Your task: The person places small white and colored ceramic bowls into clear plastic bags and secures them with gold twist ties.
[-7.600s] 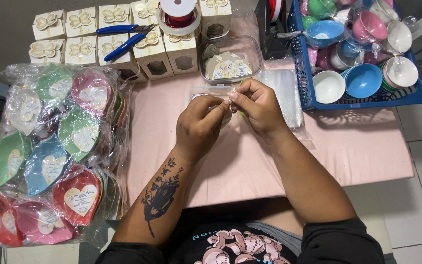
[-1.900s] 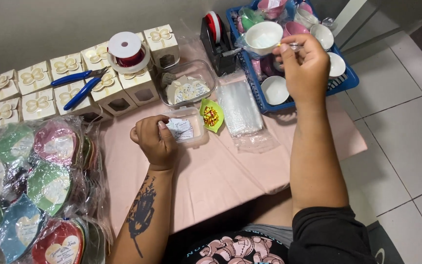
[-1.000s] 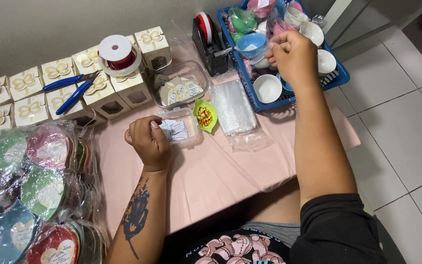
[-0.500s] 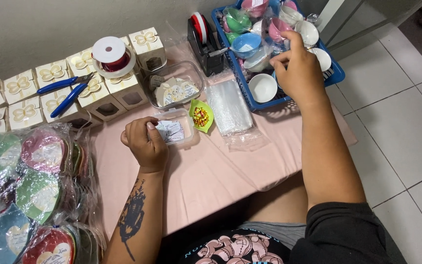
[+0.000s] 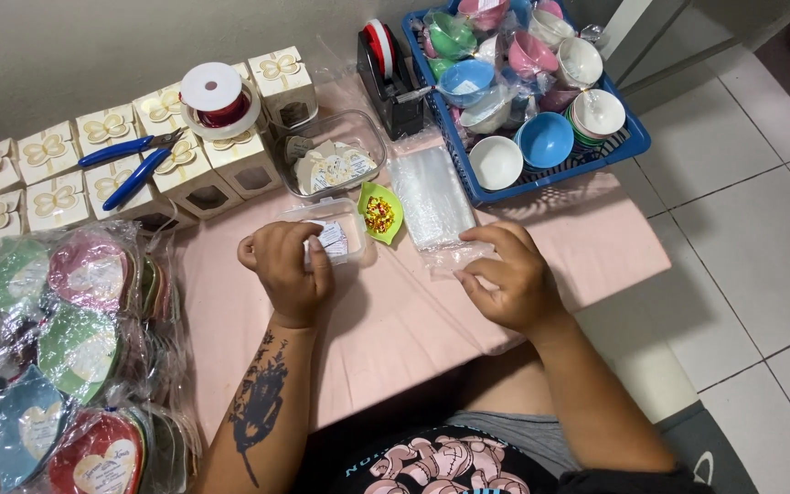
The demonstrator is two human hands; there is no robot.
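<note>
left hand (image 5: pixel 287 273): fingers curled narrow around a small clear wrapped packet (image 5: pixel 331 240) with a white label; packet sits at the fingertips, over the middle of the counter (image 5: pixel 395 320)
right hand (image 5: pixel 507 279): fingers narrow, pinching the near end of the stack of clear plastic bags (image 5: pixel 432 203); stack lies flat on the pink cloth, just right of the packet
green leaf dish (image 5: pixel 380 212): between packet and bags; holds small coloured beads
clear tray (image 5: pixel 333 155): behind the dish; heart-shaped tags inside
blue basket (image 5: pixel 637 146): far right; coloured bowls, some wrapped
tape dispenser (image 5: pixel 386 64): just left of basket
favour boxes (image 5: pixel 139 165): cream, bow tops, far left; blue pliers (image 5: pixel 130 165) and red ribbon spool (image 5: pixel 217 96) on top
wrapped heart dishes (image 5: pixel 57 357): heap at left edge
</note>
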